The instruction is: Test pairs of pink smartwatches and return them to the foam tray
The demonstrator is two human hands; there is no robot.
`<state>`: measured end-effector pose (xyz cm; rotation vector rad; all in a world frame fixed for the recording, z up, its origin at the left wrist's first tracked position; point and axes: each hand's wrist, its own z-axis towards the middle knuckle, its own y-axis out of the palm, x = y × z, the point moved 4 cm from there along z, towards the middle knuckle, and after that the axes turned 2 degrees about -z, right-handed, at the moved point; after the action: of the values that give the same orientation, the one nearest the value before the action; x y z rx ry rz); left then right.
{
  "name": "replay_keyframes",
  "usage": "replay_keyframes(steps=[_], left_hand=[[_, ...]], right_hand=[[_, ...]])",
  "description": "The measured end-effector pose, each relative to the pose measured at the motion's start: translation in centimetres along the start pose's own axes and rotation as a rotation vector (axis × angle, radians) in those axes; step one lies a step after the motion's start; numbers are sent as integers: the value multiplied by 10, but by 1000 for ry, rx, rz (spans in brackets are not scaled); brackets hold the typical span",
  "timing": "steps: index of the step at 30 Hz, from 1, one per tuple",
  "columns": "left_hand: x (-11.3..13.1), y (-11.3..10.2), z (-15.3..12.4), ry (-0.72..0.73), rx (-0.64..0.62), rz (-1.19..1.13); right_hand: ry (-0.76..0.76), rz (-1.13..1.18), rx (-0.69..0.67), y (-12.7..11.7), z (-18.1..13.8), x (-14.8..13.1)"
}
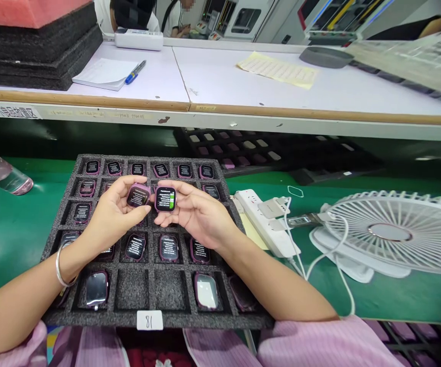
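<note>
Over the middle of a dark foam tray (pixel 205 320) I hold two smartwatches without straps. My left hand (pixel 115 214) is closed on a purple-cased smartwatch (pixel 139 195), its lit screen tilted toward me. Close beside it, my right hand (pixel 195 209) grips another smartwatch (pixel 165 199) by its edges; text and a green patch show on its display. In the tray's pockets lie several more smartwatches, many with lit text, such as one smartwatch (pixel 169 247) below my hands. Two front pockets have nothing in them. A label (pixel 149 320) reading 81 sits on the front rim.
Right of the tray lie a white power strip (pixel 268 224) with cables and a white fan (pixel 390 232). A water bottle (pixel 1 168) is at left. Above, a shelf (pixel 205 76) carries a notepad (pixel 106 73), a pen (pixel 135 72) and black foam (pixel 33 56). More trays (pixel 239 148) sit underneath.
</note>
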<state>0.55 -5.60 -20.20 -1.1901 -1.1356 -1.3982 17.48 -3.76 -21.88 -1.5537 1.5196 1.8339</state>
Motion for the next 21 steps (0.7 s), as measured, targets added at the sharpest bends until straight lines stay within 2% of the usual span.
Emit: replay_keyframes(steps=[6,10,12,15,17,19,21], left_hand=[[8,0,-3,-96,-123,-59],[16,-1,-36,-203,-302,61],[16,-2,-62,-206,-359,256],[10,-1,-99,-34,-397,668],[0,-1,-116,44,-391,855],[-10,-3,-126,66,-375,970],[-16,-6,-131,94,-371,1055]], right_hand=[[-48,-145,-86,7,-8,-4],[-23,-321,-206,15,-42,3],[-57,-536,-214,16,-67,10],[-271,-1089,-147,22,-102,23],[-392,-1408,-82,27,-118,34],[-433,-1587,-41,31,-124,45],[-444,-1687,-55,32,-126,51]])
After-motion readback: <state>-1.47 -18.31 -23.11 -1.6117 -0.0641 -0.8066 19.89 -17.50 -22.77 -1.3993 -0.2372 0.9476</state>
